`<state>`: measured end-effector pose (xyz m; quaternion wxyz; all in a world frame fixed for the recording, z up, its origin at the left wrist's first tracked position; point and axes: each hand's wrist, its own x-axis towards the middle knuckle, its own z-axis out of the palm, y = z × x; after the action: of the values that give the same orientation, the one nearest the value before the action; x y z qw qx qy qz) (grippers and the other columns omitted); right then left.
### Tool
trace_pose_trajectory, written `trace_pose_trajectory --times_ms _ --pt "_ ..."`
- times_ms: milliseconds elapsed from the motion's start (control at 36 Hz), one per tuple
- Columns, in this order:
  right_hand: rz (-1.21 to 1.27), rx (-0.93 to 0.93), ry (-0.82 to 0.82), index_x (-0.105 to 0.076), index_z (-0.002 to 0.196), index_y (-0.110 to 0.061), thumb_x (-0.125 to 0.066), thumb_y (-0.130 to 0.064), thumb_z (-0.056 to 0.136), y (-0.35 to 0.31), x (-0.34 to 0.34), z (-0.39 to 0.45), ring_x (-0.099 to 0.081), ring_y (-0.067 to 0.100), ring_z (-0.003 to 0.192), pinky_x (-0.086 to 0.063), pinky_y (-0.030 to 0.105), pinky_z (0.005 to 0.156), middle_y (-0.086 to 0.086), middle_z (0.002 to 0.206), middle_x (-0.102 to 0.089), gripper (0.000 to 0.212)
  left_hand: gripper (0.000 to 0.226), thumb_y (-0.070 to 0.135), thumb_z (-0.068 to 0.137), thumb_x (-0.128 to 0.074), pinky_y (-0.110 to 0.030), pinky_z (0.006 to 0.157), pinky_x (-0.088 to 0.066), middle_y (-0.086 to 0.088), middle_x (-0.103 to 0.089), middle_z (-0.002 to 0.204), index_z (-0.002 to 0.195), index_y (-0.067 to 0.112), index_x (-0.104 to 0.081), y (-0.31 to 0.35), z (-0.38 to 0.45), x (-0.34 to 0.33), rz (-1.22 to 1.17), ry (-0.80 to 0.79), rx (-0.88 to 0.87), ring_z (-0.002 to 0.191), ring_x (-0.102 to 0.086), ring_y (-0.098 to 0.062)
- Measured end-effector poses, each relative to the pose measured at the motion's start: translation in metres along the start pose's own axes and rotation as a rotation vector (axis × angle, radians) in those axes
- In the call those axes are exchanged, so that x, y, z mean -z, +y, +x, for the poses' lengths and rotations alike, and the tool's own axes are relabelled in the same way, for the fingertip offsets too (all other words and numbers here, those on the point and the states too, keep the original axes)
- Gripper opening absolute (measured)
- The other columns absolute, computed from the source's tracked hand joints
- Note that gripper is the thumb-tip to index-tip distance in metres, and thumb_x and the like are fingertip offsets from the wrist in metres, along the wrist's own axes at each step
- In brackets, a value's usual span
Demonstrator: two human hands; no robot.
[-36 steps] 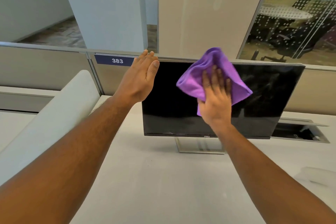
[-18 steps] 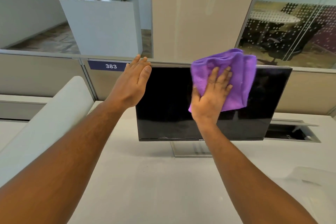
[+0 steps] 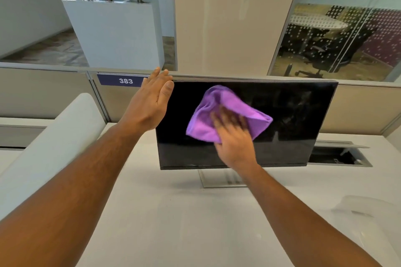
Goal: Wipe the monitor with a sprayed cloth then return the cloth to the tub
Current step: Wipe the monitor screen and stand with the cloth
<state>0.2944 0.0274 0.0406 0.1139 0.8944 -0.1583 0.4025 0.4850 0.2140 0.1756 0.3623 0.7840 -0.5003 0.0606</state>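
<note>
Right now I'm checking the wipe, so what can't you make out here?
- Right hand: fingers blurred by motion, head view.
- Screen under the purple cloth: covered.
- Monitor stand: partly behind the right arm.
- Tub: blurry, cut off by the right edge.

monitor (image 3: 293,119) on desk (image 3: 173,212), cloth (image 3: 219,112) on monitor

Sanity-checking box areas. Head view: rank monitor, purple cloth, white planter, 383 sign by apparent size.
1. monitor, largest in frame
2. white planter, slightly smaller than the monitor, though it stands farther back, so its true size is unsure
3. purple cloth, crumpled under the right hand
4. 383 sign, smallest
</note>
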Motion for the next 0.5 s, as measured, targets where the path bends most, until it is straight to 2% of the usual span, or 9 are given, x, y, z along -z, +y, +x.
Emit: trace_pose_trajectory --times_ms 56,139,222,278,333,500 --pt "-0.020 -0.196 0.090 -0.026 0.162 -0.017 -0.058 -0.025 0.092 0.018 0.010 0.010 -0.024 0.029 0.156 -0.012 0.051 0.128 0.005 0.170 -0.018 0.077 0.069 0.060 0.105 -0.012 -0.028 0.122 -0.004 0.005 -0.024 0.167 0.157 0.022 -0.035 0.000 0.000 0.000 0.002 -0.005 0.002 0.146 -0.004 0.006" --pt "-0.046 -0.492 0.124 -0.018 0.163 -0.011 -0.049 -0.038 0.100 0.042 0.025 0.026 -0.011 0.033 0.158 -0.011 0.057 0.127 0.016 0.170 -0.013 0.075 0.068 0.059 0.105 -0.013 -0.029 0.123 -0.004 0.005 -0.023 0.167 0.157 0.022 -0.035 0.000 -0.001 0.000 -0.006 -0.007 0.001 0.147 -0.003 0.005" --pt "-0.023 -0.627 0.125 -0.011 0.164 -0.010 -0.031 -0.058 0.106 0.045 0.035 0.044 -0.005 0.034 0.159 -0.012 0.059 0.126 0.019 0.171 -0.008 0.078 0.060 0.052 0.107 -0.018 -0.029 0.122 -0.004 0.004 -0.024 0.167 0.156 0.021 -0.037 0.001 0.000 -0.001 0.004 -0.002 0.003 0.151 -0.004 0.001" --pt "-0.012 -0.617 0.123 -0.011 0.164 -0.009 -0.025 -0.068 0.104 0.036 0.036 0.053 -0.003 0.036 0.159 -0.010 0.058 0.127 0.021 0.171 -0.006 0.085 0.055 0.042 0.107 -0.024 -0.030 0.123 -0.004 0.003 -0.024 0.168 0.156 0.020 -0.036 0.000 0.002 -0.001 0.030 -0.007 0.005 0.155 -0.005 -0.005" --pt "-0.016 -0.538 0.101 -0.011 0.164 -0.008 -0.027 -0.071 0.102 0.023 0.033 0.057 0.000 0.037 0.159 -0.007 0.057 0.127 0.021 0.171 -0.004 0.089 0.054 0.034 0.104 -0.028 -0.031 0.123 -0.004 0.002 -0.022 0.168 0.156 0.020 -0.036 -0.001 0.003 -0.002 0.048 -0.016 0.006 0.156 -0.004 -0.008" --pt "-0.001 -0.101 0.003 -0.018 0.164 -0.012 -0.040 -0.063 0.103 -0.024 0.010 0.047 -0.004 0.032 0.159 -0.006 0.056 0.128 0.014 0.172 -0.008 0.082 0.055 0.024 0.101 -0.034 -0.032 0.123 -0.004 -0.002 -0.023 0.168 0.155 0.017 -0.036 -0.001 0.005 -0.004 0.070 -0.012 0.002 0.156 -0.005 -0.010"
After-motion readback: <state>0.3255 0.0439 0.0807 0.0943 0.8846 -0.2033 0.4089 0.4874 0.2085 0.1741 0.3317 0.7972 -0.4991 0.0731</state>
